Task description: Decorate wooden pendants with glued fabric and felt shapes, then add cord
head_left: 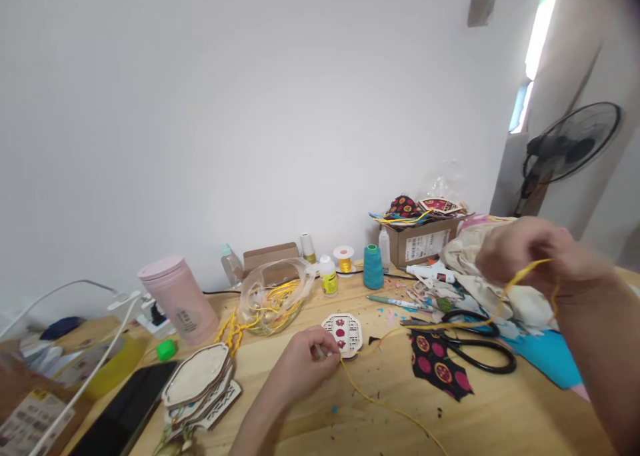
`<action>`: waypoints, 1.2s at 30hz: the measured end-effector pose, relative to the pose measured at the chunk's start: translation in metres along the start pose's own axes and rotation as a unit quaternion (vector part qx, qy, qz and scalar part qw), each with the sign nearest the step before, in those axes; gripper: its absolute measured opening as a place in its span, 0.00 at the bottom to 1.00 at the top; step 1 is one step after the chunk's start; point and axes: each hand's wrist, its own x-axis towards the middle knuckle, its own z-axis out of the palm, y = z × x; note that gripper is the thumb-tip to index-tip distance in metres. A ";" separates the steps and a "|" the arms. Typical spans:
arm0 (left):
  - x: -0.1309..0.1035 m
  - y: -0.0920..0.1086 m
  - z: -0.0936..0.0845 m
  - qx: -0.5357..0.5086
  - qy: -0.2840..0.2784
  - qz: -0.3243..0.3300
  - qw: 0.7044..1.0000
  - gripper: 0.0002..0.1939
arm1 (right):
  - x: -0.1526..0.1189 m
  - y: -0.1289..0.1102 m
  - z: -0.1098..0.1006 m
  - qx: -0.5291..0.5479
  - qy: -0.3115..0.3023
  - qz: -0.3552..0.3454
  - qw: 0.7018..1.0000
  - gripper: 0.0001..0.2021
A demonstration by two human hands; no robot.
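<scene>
My left hand (311, 363) is closed at the lower left edge of a small pale cut-out wooden piece (351, 337) with red patterned fabric showing in it. A yellow cord (387, 408) runs from beside its fingertips down across the table. Raised at the right, my right hand (535, 253) is blurred, with its fingers closed on a yellow cord that stretches back to the left over the scissors. Black-handled scissors (483, 356) lie below the right hand, partly over a black fabric scrap with red circles (440, 369).
Left on the wooden table (300, 436) are stacked wooden pieces (197, 376), a phone (125, 409), a pink cup (180, 303) and a bag of yellow cord (277, 299). Behind stand a glue bottle (328, 276), teal thread (373, 268) and a full cardboard box (425, 243).
</scene>
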 end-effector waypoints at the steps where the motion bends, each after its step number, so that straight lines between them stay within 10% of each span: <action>1: -0.001 0.000 -0.001 0.004 -0.003 -0.001 1.000 0.06 | 0.004 0.002 0.000 -0.091 -0.033 0.054 0.994 0.09; 6: -0.005 -0.001 -0.003 0.027 -0.012 -0.003 1.000 0.07 | 0.027 0.046 0.060 -0.341 -0.032 0.161 0.926 0.12; 13: -0.008 0.002 -0.002 0.039 -0.037 -0.025 0.998 0.06 | 0.025 0.113 0.157 -0.454 -0.149 0.066 0.876 0.09; 24: -0.039 0.009 0.003 -0.037 -0.047 -0.178 0.982 0.19 | 0.002 0.116 0.169 -0.463 -0.132 0.087 0.872 0.06; 36: -0.008 0.021 0.010 -0.143 -0.114 -0.290 0.939 0.20 | 0.003 0.121 0.169 -0.407 -0.081 0.181 0.892 0.07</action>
